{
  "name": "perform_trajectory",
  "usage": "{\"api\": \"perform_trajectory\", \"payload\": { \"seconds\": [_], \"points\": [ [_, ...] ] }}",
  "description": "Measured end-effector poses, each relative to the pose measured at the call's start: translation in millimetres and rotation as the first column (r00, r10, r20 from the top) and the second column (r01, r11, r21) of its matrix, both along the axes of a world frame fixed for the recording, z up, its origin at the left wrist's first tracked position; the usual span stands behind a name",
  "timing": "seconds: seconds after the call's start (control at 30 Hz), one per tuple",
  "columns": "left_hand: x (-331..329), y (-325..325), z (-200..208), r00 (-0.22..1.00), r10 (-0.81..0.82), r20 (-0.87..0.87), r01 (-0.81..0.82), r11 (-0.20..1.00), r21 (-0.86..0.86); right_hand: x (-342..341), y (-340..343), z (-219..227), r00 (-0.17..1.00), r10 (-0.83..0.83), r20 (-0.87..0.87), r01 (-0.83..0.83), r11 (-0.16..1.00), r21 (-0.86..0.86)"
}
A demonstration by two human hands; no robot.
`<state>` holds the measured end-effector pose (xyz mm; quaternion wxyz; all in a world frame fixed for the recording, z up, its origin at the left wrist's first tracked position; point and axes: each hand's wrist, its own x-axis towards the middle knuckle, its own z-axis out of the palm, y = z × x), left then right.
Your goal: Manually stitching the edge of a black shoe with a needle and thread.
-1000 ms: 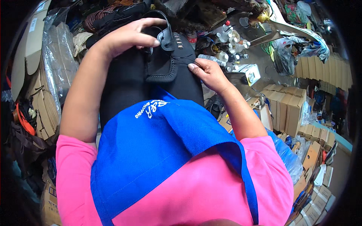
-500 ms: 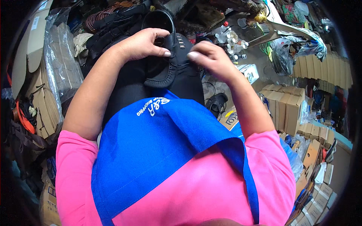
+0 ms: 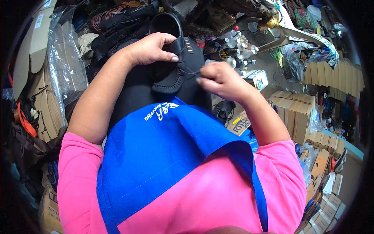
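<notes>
A black shoe [image 3: 167, 85] with a row of stitches round its toe lies on my lap, its toe toward me. My left hand [image 3: 150, 50] is closed on the shoe's side near the opening, thumb and fingers pinching the edge. To the right of the shoe, my right hand [image 3: 223, 80] is closed with its fingertips pinched together. A thin dark thread [image 3: 188, 73] runs from the shoe's stitched edge to those fingertips. Whether a needle is also in them I cannot tell. A blue apron [image 3: 156, 156] covers my front below the shoe.
Several small bottles [image 3: 239, 48] stand on the floor beyond my right hand. Cardboard boxes [image 3: 292, 113] are stacked at the right. At the left stand flattened cartons and a clear plastic bag [image 3: 68, 62]. Dark shoes or shoe parts [image 3: 128, 27] are heaped behind my left hand.
My right hand has moved slightly down and right, away from the shoe, and the thread now shows stretched between them. My left hand keeps its grip on the shoe.
</notes>
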<state>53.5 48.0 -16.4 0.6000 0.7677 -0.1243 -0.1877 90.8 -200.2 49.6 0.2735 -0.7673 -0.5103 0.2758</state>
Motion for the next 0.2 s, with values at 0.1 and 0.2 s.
{"api": "perform_trajectory", "payload": {
  "seconds": [0.1, 0.2],
  "points": [
    [1, 5, 2, 0.993, -0.023, -0.119, 0.017, 0.998, -0.053, -3, -11, 22, 0.965, -0.236, -0.111, 0.240, 0.970, 0.023],
    [5, 11, 6, 0.983, -0.157, -0.094, 0.152, 0.987, -0.057, -1, -6, 13, 0.969, -0.239, 0.063, 0.236, 0.971, 0.046]
  ]
}}
